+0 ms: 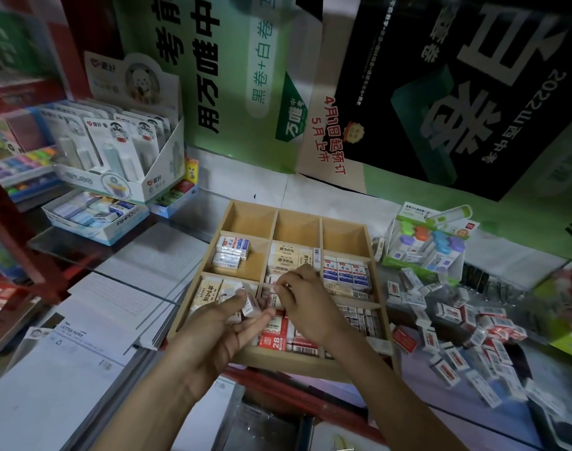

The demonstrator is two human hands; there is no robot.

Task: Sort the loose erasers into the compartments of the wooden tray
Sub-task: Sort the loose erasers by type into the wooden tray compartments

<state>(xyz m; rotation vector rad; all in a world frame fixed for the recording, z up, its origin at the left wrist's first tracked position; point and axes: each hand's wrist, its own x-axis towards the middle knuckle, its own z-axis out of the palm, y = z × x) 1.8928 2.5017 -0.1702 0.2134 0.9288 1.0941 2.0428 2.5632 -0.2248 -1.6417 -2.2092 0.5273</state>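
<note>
Eraser (250,304) in left hand (224,325), over tray (278,360)

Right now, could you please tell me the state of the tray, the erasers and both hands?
wooden tray, back three compartments empty, others hold erasers.
loose erasers, heaped right of the tray, unsorted.
left hand, pinches a small eraser over the tray.
right hand, fingers curled over the tray; hold unclear.

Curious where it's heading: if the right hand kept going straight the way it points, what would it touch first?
Probably the cream erasers in the middle compartment of the wooden tray, just beyond the right hand. How high the hand is above them is unclear.
</note>
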